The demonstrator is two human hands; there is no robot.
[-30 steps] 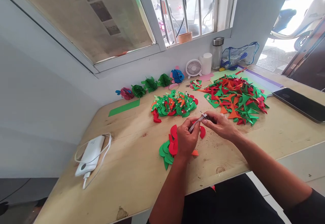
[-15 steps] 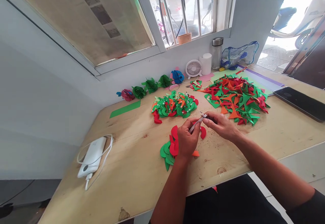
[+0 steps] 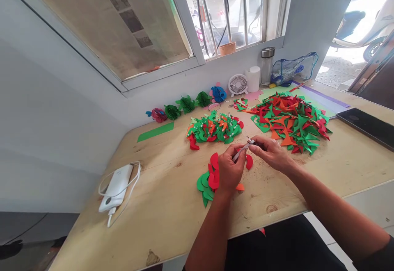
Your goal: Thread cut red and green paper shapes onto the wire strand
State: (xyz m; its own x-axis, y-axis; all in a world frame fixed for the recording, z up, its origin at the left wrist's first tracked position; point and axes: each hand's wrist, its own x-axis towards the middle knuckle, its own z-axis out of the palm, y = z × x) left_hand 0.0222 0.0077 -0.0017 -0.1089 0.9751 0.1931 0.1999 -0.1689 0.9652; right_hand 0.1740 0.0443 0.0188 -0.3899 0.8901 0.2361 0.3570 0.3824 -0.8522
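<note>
Both of my hands meet over the wooden table around a slim pale-grey bar [image 3: 241,153], whose exact kind I cannot make out. My left hand [image 3: 230,170] is closed round its lower part. At the far end, where a small dark pointed tip sticks out, the fingers of my right hand [image 3: 269,153] pinch it. Beneath and beside my left hand lie curved red paper pieces [image 3: 214,177] and green paper pieces [image 3: 204,185], partly hidden by it. Beyond my hands sits a pile of curved green, red and orange pieces [image 3: 212,128] with small white patches.
Paper offcuts [image 3: 292,123] are heaped at the right, near a black phone [image 3: 367,127]. A white power bank [image 3: 117,187] with a cable lies left. Along the wall stand folded paper figures [image 3: 187,104], a small fan [image 3: 238,85], a glass bottle [image 3: 266,68] and a clear pouch [image 3: 294,69].
The view has shifted slightly, so everything sits a little further right. Both hands keep the same hold on the grey bar, with hardly any finger movement.
</note>
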